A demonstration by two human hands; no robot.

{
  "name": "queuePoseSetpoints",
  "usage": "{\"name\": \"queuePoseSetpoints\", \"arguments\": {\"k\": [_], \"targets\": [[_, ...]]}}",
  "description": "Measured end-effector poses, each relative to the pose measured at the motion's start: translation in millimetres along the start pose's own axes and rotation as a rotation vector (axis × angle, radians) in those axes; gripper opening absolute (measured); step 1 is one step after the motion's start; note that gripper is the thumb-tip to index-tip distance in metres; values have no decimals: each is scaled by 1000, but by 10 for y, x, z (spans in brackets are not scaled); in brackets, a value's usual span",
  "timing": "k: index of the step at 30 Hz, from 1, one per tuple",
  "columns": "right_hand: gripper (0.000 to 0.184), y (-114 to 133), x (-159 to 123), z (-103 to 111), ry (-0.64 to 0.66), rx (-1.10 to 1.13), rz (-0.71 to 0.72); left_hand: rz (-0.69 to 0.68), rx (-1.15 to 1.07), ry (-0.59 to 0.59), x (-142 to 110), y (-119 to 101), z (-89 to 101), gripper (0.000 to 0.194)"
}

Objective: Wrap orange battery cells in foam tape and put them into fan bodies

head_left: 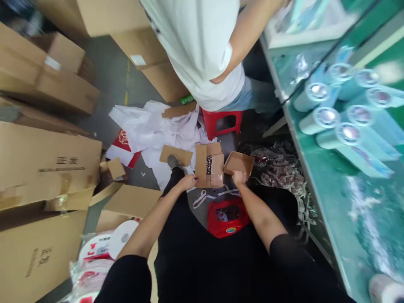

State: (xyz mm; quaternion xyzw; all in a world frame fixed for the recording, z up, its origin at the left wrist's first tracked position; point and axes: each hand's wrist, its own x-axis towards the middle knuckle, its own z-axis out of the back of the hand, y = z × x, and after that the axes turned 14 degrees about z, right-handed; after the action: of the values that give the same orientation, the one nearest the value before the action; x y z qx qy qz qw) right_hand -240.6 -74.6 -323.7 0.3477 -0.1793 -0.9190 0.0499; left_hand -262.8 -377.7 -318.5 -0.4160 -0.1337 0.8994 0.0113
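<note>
"Two hands busy?"
"Yes. The right hand's (239, 177) grip holds a small box (243, 160) by its near edge. Whether the left hand (188, 182) pinches the carton's (217, 168) near-left flap, I cannot tell."
"Where's the carton?"
"Left of the small box, beyond a red stool (217, 227)."

Pale-blue rolls (325, 117) sit on a green table (333, 198), large cartons (47, 162) standing opposite.

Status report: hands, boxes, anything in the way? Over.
Left hand at near-left corner of box, grip unclear. Right hand holding shallow carton. Box flaps parted, contents partly showing. White straps loose on floor nearby.
</note>
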Motion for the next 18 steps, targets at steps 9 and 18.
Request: {"name": "queuePoseSetpoints", "arguments": {"k": [9, 18], "targets": [[48, -505, 1065, -708, 94, -132, -79, 52, -200, 51, 1185, -73, -1609, 44], [45, 429, 1900, -1119, 266, -109, 605, 317, -165, -184, 841, 242, -1682, 61]]}}
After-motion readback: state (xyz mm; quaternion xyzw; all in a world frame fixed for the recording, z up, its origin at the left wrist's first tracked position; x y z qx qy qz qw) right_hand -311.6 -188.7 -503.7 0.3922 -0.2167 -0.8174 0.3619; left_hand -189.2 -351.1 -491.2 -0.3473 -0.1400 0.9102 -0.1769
